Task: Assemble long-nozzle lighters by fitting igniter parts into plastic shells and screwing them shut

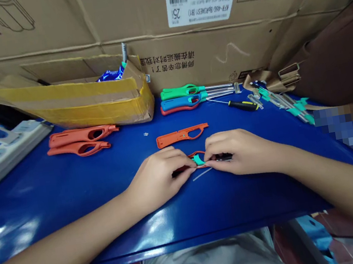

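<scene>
Both my hands are closed around one long-nosed lighter (pixel 199 160) with an orange-red shell and a teal trigger, low over the blue table. My left hand (pixel 164 172) pinches its handle end, and the fingers hide most of that part. My right hand (pixel 235 151) grips the other side, where a short dark metal piece shows past the fingers. A thin clear tube (pixel 202 174) sticks out below the lighter. Just beyond my hands lies a loose orange shell half (pixel 182 135), inner side up.
Orange shells (pixel 79 141) lie at left, near a power strip (pixel 2 155). Behind are a yellow-taped cardboard box (pixel 85 104), finished-looking green and blue lighters (pixel 181 102) and a screwdriver (pixel 243 105). Metal rods with teal parts (pixel 287 103) are heaped at right. Tiny white pieces (pixel 145 134) lie mid-table.
</scene>
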### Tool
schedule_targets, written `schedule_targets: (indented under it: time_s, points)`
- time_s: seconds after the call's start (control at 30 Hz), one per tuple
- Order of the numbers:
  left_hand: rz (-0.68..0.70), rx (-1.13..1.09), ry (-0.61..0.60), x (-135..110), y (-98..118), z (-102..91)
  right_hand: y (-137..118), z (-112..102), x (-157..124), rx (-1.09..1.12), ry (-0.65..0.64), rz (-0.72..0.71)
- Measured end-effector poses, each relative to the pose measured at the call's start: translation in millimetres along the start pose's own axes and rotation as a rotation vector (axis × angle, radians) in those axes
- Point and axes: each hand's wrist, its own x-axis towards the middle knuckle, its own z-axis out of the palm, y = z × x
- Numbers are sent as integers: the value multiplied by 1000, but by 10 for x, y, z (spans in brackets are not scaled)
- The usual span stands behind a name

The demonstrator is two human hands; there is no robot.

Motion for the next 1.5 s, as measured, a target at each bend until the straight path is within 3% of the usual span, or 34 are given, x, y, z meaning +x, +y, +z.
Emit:
schedule_targets:
  time_s: [0.23,0.67,0.83,1.03,1.1,1.2,1.3,1.4,1.5]
  points:
    - [8,-5,47,-12,-5,3,-4,3,-8,22,13,-5]
    - [46,11,-25,-6,-24,-17,2,-3,15,61,28,45]
    - [102,54,-19,-39,-38,-25,35,-47,10,37,34,-25]
    - [198,52,84,-23,-72,-95,182,-103,9,-23,234,-66]
    - [223,52,107,-7,-96,-129,284,-136,15,-138,334,34]
    - [217,84,119,11,-139,-169,472,-230,17,-264,425,345]
    - [179,133,122,22,-173,-194,664,-369,-24,-317,484,560]
    - [134,191,93,28,-172,-226,813,-505,-117,-386,474,799]
    - [120,292,-11,32,-132,-276,905,-594,-215,-425,377,1033]
